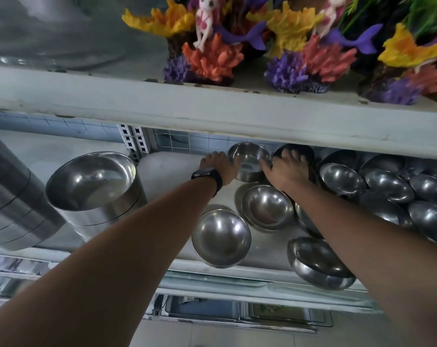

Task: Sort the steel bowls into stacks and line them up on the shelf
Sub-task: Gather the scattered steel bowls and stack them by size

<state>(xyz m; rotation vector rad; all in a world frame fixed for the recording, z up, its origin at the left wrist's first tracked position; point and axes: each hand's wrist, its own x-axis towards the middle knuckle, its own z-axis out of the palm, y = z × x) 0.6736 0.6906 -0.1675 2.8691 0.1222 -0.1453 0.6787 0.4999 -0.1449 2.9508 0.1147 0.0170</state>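
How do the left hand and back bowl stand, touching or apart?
Touching. Head view: the left hand lies against the back bowl, on its left wall.

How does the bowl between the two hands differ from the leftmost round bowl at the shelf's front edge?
The back bowl has steep walls and a flat bottom; the front bowl is rounded. The back bowl stands by the tiled wall, left hand and right hand beside it; the front bowl sits untouched at the shelf edge. Both are shiny steel, upright and empty.

One head-worn camera looks forward and down, close over the shelf (162, 171), edges seemingly warped.
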